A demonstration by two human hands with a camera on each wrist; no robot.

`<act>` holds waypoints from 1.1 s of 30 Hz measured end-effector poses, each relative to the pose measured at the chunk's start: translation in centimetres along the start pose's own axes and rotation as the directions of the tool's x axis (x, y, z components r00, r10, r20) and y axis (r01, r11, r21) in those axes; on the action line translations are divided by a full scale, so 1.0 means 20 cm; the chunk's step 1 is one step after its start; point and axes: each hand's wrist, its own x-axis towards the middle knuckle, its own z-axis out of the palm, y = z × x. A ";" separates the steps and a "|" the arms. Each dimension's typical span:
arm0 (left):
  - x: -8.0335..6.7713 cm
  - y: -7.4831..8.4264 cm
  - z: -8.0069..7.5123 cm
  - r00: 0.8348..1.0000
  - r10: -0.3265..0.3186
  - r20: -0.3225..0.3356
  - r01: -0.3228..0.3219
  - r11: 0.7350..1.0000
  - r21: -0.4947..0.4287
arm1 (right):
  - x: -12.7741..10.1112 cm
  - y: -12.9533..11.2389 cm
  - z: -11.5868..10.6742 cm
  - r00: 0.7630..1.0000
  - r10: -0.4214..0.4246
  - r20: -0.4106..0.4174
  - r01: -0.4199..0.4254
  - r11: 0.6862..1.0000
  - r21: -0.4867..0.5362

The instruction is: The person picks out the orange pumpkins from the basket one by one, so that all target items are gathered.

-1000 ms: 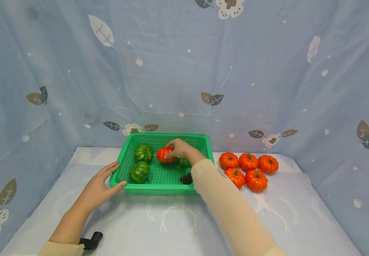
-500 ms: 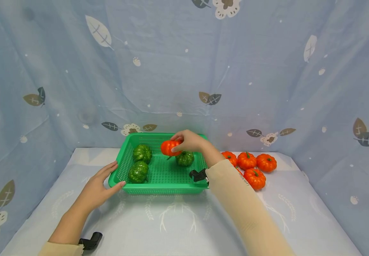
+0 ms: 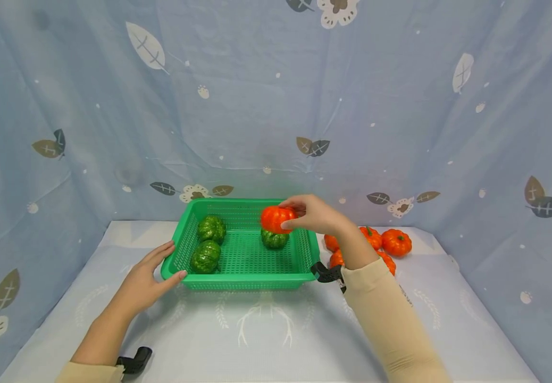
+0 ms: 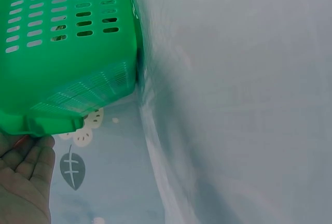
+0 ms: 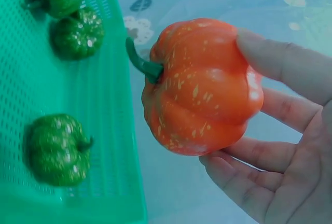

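Note:
My right hand [image 3: 311, 215] grips a small orange pumpkin [image 3: 276, 219], held up over the right part of the green basket [image 3: 252, 278] in the head view. In the right wrist view the same pumpkin [image 5: 199, 86] shows yellow flecks and a green stem pointing left, with thumb and fingers around its far side from the stem. My left hand [image 3: 144, 284] rests with fairly straight fingers on the basket's left rim, its thumb at the front corner. Inside the basket, two green pumpkins [image 3: 206, 257] sit at the left and another green pumpkin [image 3: 276, 239] at the right.
Several orange pumpkins [image 3: 396, 243] stand on the table to the right of the basket, partly hidden by my right forearm. A pale patterned cloth [image 3: 266, 330] covers the table. Behind the basket hangs a blue curtain [image 3: 237, 106] with leaf prints.
My right hand has lifted the orange pumpkin from the middle of the basket and carried it up and to the right. The left hand stays at the basket's corner.

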 end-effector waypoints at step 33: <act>0.01 0.00 0.01 0.999 0.024 -0.027 -0.024 1.000 -0.008 | -0.84 0.53 -0.28 0.926 0.141 -0.351 -0.171 0.984 -0.055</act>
